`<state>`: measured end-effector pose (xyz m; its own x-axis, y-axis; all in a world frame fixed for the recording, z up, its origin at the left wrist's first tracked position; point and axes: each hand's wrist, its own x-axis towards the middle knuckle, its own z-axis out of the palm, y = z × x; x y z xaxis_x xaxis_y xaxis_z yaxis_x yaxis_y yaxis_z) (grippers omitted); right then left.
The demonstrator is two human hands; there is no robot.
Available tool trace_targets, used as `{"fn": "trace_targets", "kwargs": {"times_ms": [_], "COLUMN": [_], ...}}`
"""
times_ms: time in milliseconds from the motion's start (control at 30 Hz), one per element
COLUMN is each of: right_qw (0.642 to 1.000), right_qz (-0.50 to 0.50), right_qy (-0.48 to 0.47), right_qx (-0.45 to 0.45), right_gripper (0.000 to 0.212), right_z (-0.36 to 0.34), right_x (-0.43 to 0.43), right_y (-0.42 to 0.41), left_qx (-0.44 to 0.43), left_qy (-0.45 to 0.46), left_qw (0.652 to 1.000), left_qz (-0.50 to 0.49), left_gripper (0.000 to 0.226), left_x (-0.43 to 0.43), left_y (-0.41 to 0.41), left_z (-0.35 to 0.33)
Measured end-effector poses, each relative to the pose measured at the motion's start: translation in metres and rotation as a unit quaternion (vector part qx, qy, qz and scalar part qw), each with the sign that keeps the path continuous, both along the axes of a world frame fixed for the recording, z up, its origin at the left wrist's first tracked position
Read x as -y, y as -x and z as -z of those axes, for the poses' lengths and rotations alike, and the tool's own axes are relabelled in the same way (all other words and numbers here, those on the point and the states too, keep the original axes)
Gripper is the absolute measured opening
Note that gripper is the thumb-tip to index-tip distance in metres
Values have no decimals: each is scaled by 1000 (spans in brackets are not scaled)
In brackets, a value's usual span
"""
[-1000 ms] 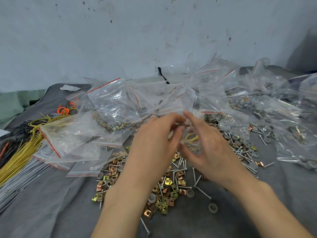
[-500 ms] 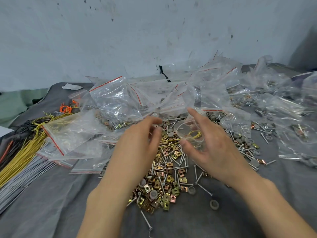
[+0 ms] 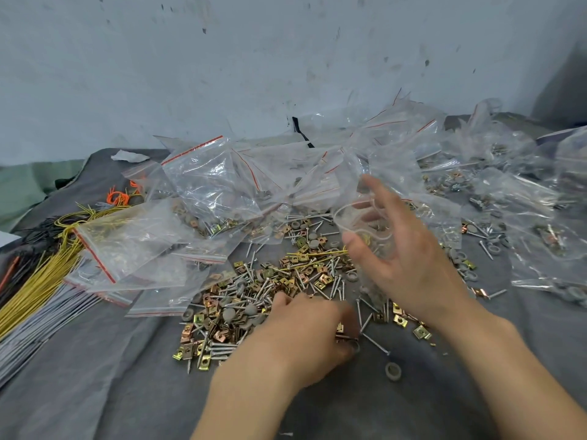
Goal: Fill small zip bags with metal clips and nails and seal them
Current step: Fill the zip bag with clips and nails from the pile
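Many bags [image 3: 216, 192] filled, big pile [image 3: 254, 300] left: your R hand [image 3: 409, 268] holds a bag [image 3: 359, 217] open, L hand [image 3: 305, 335] curled in pile, grip unclear

Two hands in shot: my left hand [image 3: 305, 338] and my right hand [image 3: 409, 265]. One open bag [image 3: 359, 223], pinched in the right. Zip bags [image 3: 209, 185] heaped behind: well over a dozen, overlapping, so no exact count. One loose pile in front of me holds clips [image 3: 320, 277] and nails [image 3: 222, 346], dozens of each (too tangled to tally). Grey washers [image 3: 393, 371]: one lone near me, at least ten more mixed through the pile and on the right. Wire bundles on my left come in four colours: yellow wires [image 3: 38, 281], grey wires [image 3: 31, 325], black wires [image 3: 31, 236], orange wires [image 3: 119, 195]. One white scrap [image 3: 130, 156]. One grey cloth [image 3: 95, 392] underneath.
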<state>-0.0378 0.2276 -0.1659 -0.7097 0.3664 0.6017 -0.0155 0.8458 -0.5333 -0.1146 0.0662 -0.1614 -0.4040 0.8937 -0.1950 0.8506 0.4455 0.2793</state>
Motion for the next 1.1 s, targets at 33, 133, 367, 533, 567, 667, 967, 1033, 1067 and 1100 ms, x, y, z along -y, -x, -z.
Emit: {"fn": "trace_targets", "kwargs": {"times_ms": [33, 133, 367, 533, 567, 667, 967, 1033, 1067, 1100], "right_qw": [1000, 999, 999, 999, 999, 999, 999, 999, 999, 1000], "right_qz": [3, 6, 16, 33, 32, 31, 31, 26, 23, 22], "right_qy": [8, 35, 20, 20, 20, 14, 19, 20, 14, 2], "right_qx": [-12, -29, -19, -27, -29, -31, -33, -28, -22, -16], "right_gripper": [71, 72, 72, 72, 72, 73, 73, 73, 73, 74], "right_z": [-1, -4, -11, -11, -11, -10, -9, -9, -10, -9], "right_x": [-2, -6, -7, -11, -12, -12, -11, -6, -3, 0], "right_y": [0, -2, -6, -7, -7, -7, -7, -6, -5, -4], "left_qx": [-6, -33, -36, -61, -72, -90, -21, 6, 12, 18], "left_qy": [-1, -8, -27, -22, -24, -40, -123, -206, -258, -309], "left_qw": [1000, 999, 998, 998, 997, 995, 992, 976, 961, 944], "left_qz": [3, 11, 32, 21, 19, 19, -11, -68, -95, -116], "left_gripper": [22, 21, 19, 23, 24, 26, 23, 23, 21, 19], "left_x": [-1, -2, -3, -5, -6, -8, -7, -3, -1, 1], "left_y": [-1, -3, -9, -11, -12, -14, 2, 15, 20, 24], "left_z": [1, 2, 6, 9, 9, 11, 4, -6, -12, -17]}}
